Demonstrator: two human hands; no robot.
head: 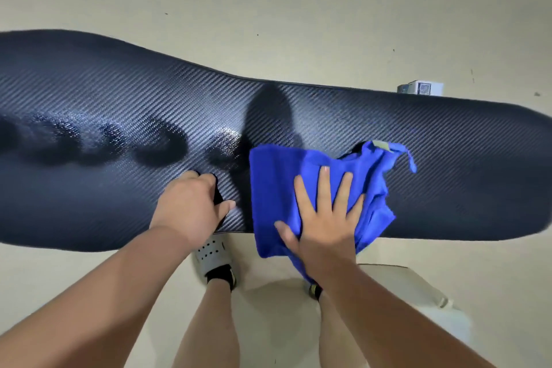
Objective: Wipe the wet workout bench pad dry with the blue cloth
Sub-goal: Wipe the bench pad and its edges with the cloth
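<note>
The black bench pad with a woven carbon-style texture runs across the view from left to right. Shiny wet patches glint near its middle and to the left. A crumpled blue cloth lies on the pad right of centre and hangs over the near edge. My right hand presses flat on the cloth with fingers spread. My left hand rests on the pad's near edge just left of the cloth, fingers curled loosely against the surface, holding nothing.
Pale floor surrounds the bench. A small white box sits on the floor behind the pad at the right. My legs and a grey perforated shoe stand below the near edge. A pale flat panel lies at lower right.
</note>
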